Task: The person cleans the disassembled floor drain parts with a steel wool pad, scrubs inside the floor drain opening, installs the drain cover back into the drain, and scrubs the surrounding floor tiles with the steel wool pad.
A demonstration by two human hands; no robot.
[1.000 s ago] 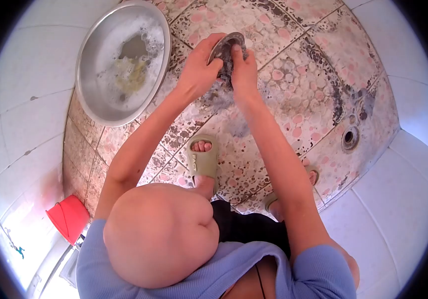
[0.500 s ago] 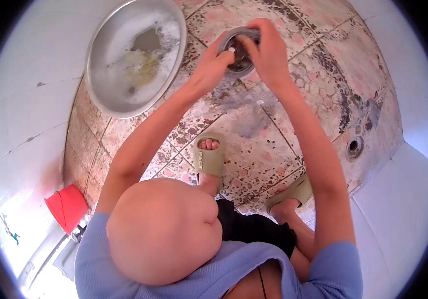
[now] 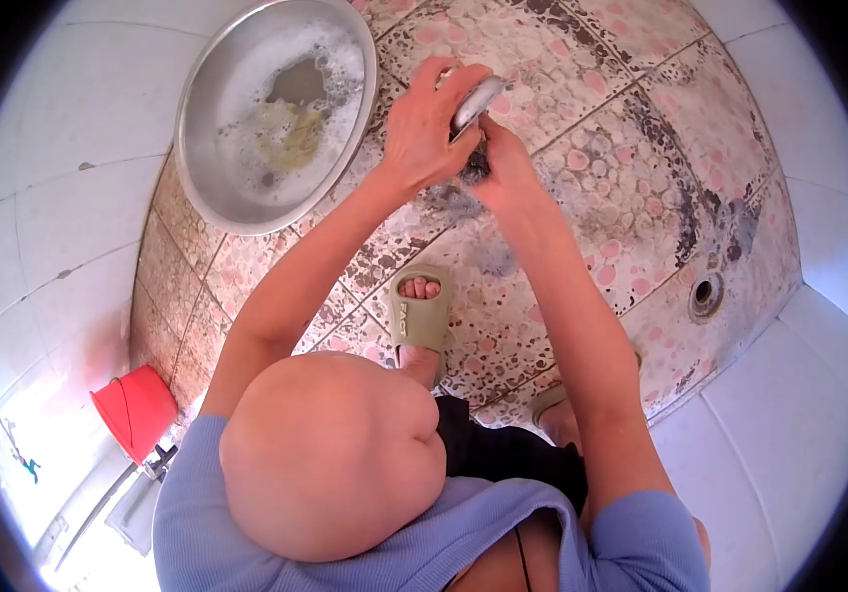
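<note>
My left hand (image 3: 426, 128) is closed around a small round metal dish (image 3: 479, 103), tilted on edge so that its silvery side shows. Most of the dish is hidden behind my fingers. Just below it, my right hand (image 3: 509, 173) is closed against the dish's underside, its fingertips out of sight. A dark, rough-looking patch (image 3: 475, 166) shows between the two hands; whether it is a scrubber or dirty suds I cannot tell. To the left, a large metal basin (image 3: 192, 168) holds foamy water with a yellowish-green thing (image 3: 291, 136) in it.
Worn, patterned floor tiles (image 3: 582, 187) carry grey suds below my hands. A round drain (image 3: 707, 294) lies at the right. By the left wall stands a red bucket (image 3: 135, 412). My green slipper (image 3: 422, 316) is on the floor between my arms; white tiled walls close in both sides.
The dish has turned from showing its dark round inside to standing tilted on edge. My left hand now wraps over it from above, and my right hand has moved down and left beneath it.
</note>
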